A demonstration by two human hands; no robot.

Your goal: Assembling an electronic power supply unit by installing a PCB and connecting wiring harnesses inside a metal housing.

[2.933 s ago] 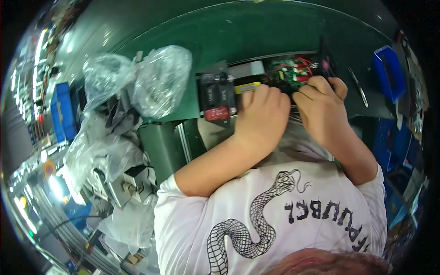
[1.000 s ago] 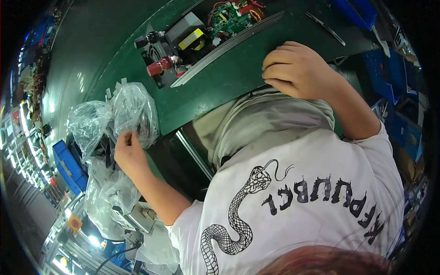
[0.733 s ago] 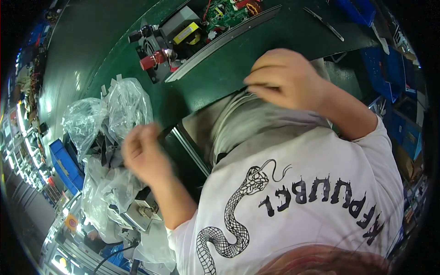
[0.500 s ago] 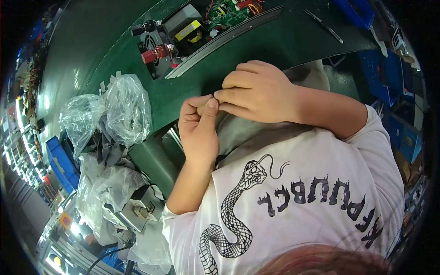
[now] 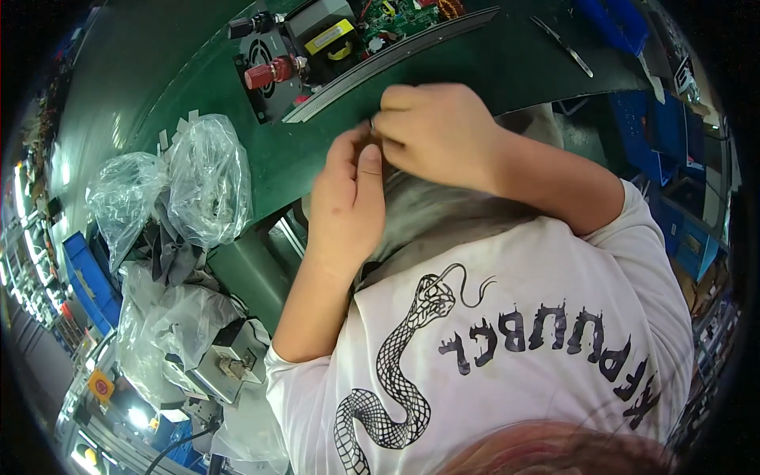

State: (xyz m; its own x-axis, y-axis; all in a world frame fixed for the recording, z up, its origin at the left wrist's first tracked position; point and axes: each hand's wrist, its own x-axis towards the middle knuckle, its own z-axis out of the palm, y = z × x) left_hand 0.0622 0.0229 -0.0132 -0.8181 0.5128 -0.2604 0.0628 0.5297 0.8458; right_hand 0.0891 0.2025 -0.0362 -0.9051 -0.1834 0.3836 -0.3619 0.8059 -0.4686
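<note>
My left hand (image 5: 347, 202) and my right hand (image 5: 435, 131) meet at the fingertips just past the near edge of the green table. Both are closed in a pinch, and whatever lies between the fingers is too small and hidden to name. Beyond them on the table sits an open electronic unit with a fan grille (image 5: 261, 70), a red terminal knob (image 5: 269, 73) and a black terminal knob (image 5: 252, 25). A long dark metal side panel (image 5: 396, 63) of the unit faces my hands. Inside show a yellow-wrapped transformer (image 5: 328, 37) and a green circuit board (image 5: 400, 20).
Metal tweezers (image 5: 562, 46) lie on the table at the far right, near a blue bin (image 5: 613, 24). Clear plastic bags (image 5: 210, 182) of small parts stand at the left edge. Below them is a metal-cased machine (image 5: 237, 352) under plastic sheeting.
Both hands have moved slightly away from my body, toward the unit. My right fingers have curled in more, and my left thumb has shifted off the right fingertips.
</note>
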